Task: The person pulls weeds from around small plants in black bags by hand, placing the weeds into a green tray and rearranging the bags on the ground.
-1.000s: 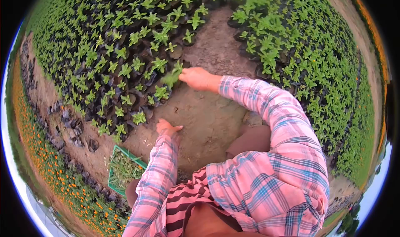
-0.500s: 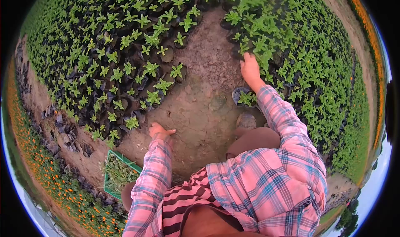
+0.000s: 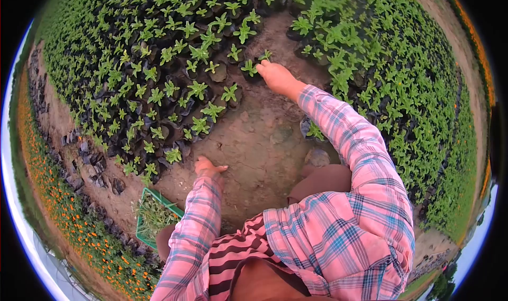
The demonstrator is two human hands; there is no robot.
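My right hand [image 3: 279, 79] is closed at the inner edge of the left seedling block. At its fingertips is a potted seedling [image 3: 250, 68] with green leaves and a dark bag, and another leafy sprig [image 3: 265, 55] shows just above the fingers. The grip itself is partly hidden by the back of the hand. Low over the bare soil, my left hand [image 3: 207, 166] has its thumb stretched away from the fingers and nothing visible in it. A lone bagged seedling [image 3: 314, 130] stands beside my right forearm, partly covered by the sleeve.
Dense bagged seedlings [image 3: 159, 97] fill the left, and another block [image 3: 402, 89] fills the right. A soil path [image 3: 259, 142] runs between them. At lower left are a green crate [image 3: 141, 224] of plant cuttings, loose black bags [image 3: 95, 169] and orange flowers [image 3: 79, 232].
My right hand has moved left across the path from the right block, and a seedling now shows at its fingertips. My left hand has barely moved; the view has shifted slightly.
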